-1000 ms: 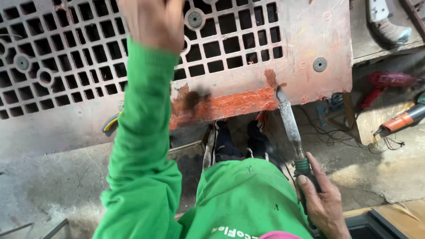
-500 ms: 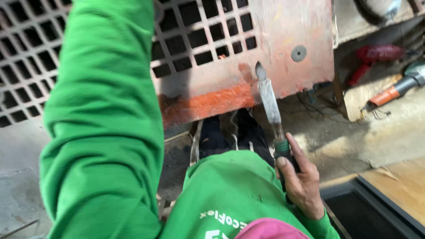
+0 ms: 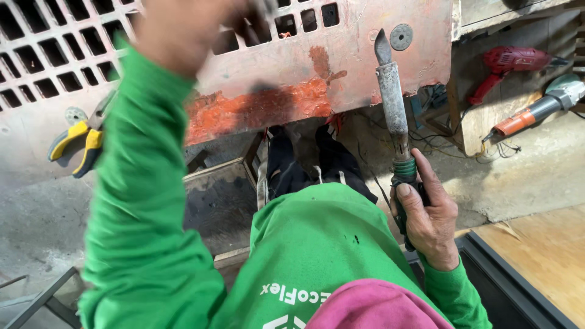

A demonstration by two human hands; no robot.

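here the right hand (image 3: 428,219) is clenched around the dark handle of a long soldering-type iron (image 3: 393,100), thumb laid along the green collar, so the flat blackened tip points up and away from the body and the green sleeve. the tip stands in front of the lower edge of the perforated metal panel (image 3: 341,55), just left of a round washer (image 3: 401,36); contact between tip and panel cannot be told. the panel leans over the knees, its lower band coated in patchy orange-red paint.

the left hand (image 3: 183,30) is raised against the grid of square openings near the top of the view. it is blurred, so whether it grips anything cannot be told.

yellow-handled pliers (image 3: 82,143) lie on the grey lower part of the panel, left of the left sleeve, within reach of that arm.

containers: a dark open-topped box (image 3: 219,198) sits on the floor below the panel, next to the shoes; it appears to hold nothing. at right, a red drill (image 3: 509,64) and an orange-bodied grinder (image 3: 536,109) rest by a wooden block (image 3: 472,119), well apart from both hands.
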